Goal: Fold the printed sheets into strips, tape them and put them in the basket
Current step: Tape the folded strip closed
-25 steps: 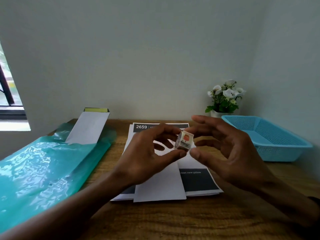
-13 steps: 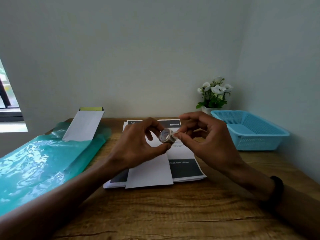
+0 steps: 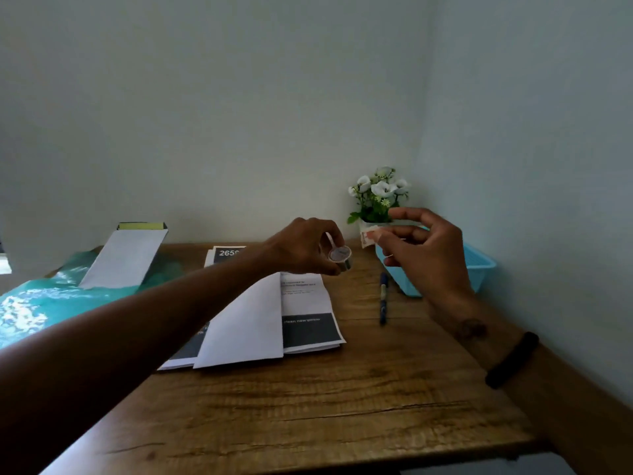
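Left hand (image 3: 305, 248): tape roll (image 3: 340, 257) gripped.
Right hand (image 3: 423, 250): small wrapper (image 3: 368, 236) pinched.
Printed sheets (image 3: 308, 303), below the left hand: "2659", "clean new pillow" legible.

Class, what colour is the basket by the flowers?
Light blue basket, seen in the head view.

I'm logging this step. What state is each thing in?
Left hand: grips small round tape roll.
Right hand: pinches small printed wrapper.
White printed sheets: stacked, top one partly folded.
Light blue plastic basket: upright, inside hidden.
Dark pen: lying on wooden table.
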The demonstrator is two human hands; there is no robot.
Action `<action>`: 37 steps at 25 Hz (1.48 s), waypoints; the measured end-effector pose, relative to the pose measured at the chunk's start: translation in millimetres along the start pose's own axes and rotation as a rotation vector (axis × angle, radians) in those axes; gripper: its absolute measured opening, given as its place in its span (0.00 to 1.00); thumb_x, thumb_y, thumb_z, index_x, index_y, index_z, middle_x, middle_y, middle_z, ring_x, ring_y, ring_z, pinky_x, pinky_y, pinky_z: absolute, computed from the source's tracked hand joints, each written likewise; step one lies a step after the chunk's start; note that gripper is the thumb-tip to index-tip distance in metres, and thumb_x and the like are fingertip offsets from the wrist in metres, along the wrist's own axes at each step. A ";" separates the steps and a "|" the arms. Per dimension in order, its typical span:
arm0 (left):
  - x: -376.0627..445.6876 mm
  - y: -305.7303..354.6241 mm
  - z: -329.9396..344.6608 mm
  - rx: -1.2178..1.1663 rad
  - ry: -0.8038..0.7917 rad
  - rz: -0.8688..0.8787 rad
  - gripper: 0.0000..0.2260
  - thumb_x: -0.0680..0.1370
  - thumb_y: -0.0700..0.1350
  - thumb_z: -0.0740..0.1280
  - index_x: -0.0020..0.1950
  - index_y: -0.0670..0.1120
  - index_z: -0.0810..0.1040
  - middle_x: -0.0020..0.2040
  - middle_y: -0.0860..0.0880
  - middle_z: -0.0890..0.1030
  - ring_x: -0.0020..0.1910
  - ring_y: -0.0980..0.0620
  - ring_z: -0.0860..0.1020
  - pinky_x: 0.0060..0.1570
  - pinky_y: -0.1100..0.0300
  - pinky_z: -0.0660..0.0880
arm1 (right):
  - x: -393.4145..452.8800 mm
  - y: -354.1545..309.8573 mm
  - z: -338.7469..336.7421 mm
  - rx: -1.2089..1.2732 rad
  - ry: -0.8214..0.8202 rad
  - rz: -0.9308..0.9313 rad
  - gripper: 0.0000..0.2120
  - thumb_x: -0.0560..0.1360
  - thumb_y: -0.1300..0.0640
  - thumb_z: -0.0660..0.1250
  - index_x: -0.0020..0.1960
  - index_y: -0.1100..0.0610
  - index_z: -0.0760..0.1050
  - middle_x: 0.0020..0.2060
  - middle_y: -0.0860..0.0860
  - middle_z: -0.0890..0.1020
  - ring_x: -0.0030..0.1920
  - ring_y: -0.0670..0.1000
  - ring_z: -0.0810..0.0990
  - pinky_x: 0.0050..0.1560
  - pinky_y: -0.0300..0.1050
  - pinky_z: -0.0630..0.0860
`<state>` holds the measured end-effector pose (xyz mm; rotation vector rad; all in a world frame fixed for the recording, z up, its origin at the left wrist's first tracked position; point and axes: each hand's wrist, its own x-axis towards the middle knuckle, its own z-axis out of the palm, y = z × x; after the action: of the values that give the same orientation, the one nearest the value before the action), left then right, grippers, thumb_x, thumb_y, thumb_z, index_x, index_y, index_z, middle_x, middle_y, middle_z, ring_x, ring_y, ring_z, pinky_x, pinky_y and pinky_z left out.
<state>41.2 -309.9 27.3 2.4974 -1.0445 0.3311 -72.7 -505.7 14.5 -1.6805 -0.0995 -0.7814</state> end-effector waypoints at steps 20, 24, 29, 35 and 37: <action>-97.6 -1.0 -45.5 -0.030 0.123 -0.682 0.27 0.80 0.61 0.69 0.67 0.41 0.78 0.66 0.42 0.79 0.63 0.41 0.78 0.62 0.51 0.74 | -18.5 -2.5 37.3 0.309 -0.289 0.426 0.28 0.73 0.62 0.78 0.70 0.54 0.72 0.56 0.58 0.85 0.51 0.57 0.88 0.52 0.54 0.86; -141.3 0.6 -53.7 -0.423 0.107 -0.865 0.20 0.79 0.56 0.73 0.65 0.47 0.76 0.55 0.46 0.77 0.58 0.43 0.79 0.64 0.47 0.78 | -34.4 -2.7 70.4 0.075 -0.506 0.274 0.43 0.68 0.61 0.82 0.77 0.48 0.64 0.71 0.54 0.77 0.60 0.54 0.83 0.52 0.56 0.85; -150.3 -5.0 -51.7 -1.037 0.275 -0.882 0.17 0.80 0.50 0.72 0.66 0.48 0.73 0.60 0.45 0.74 0.60 0.42 0.77 0.62 0.49 0.76 | -40.1 -5.4 93.9 -0.381 -0.630 0.067 0.56 0.61 0.55 0.86 0.79 0.40 0.56 0.78 0.49 0.70 0.70 0.55 0.76 0.69 0.58 0.76; -151.3 -7.8 -48.3 -1.261 0.287 -0.887 0.22 0.76 0.41 0.77 0.69 0.43 0.77 0.61 0.39 0.82 0.59 0.39 0.83 0.59 0.46 0.82 | -44.9 -0.6 104.2 -0.423 -0.635 0.047 0.60 0.59 0.54 0.87 0.79 0.35 0.53 0.81 0.49 0.63 0.57 0.53 0.84 0.59 0.56 0.83; -153.6 -3.0 -44.3 -1.151 0.166 -0.921 0.22 0.74 0.39 0.78 0.66 0.42 0.77 0.58 0.39 0.85 0.56 0.39 0.85 0.58 0.43 0.82 | -46.6 -1.7 103.0 -0.368 -0.610 0.021 0.59 0.60 0.54 0.87 0.79 0.36 0.53 0.81 0.49 0.62 0.58 0.53 0.84 0.58 0.55 0.83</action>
<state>-65.4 -192.1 9.4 1.5621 0.1175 -0.2836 -64.3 -396.8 -14.8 -2.2246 -0.3776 -0.2529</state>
